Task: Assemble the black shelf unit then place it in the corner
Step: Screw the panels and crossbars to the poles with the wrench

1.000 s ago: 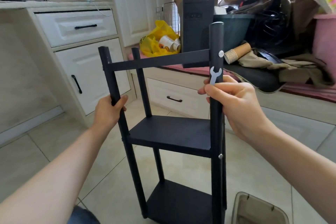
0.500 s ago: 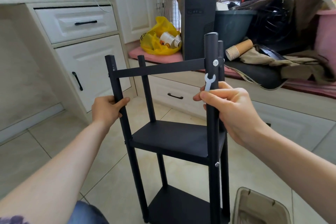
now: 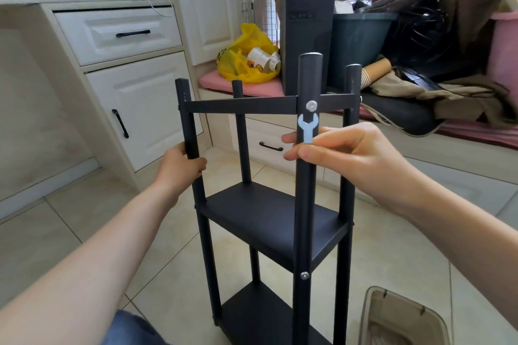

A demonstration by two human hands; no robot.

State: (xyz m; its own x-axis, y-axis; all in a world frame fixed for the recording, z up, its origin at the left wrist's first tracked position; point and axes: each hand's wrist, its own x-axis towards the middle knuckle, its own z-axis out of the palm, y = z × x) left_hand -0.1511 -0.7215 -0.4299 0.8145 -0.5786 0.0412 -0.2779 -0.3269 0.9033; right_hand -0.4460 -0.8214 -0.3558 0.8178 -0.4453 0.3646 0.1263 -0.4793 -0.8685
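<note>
While the black shelf unit [image 3: 269,213] is standing upright on the tiled floor [image 3: 84,232] right in front of me, the white cabinet [image 3: 117,36] is sitting off to the left. My left hand [image 3: 179,168] is wrapping its fingers round the front-left post, below the top crossbar. Behind the frame, a yellow bag [image 3: 241,59] and a computer tower [image 3: 307,22] are sitting side by side on a pink cushion. My right hand [image 3: 350,154] is curling round the front-right post, thumb and forefinger pinching a small wrench [image 3: 307,127] flat against it. The wrench's open end is pointing up, just under the silver bolt [image 3: 311,105]. Bottom right, a clear plastic container [image 3: 403,319] is lying on the floor near the shelf.
</note>
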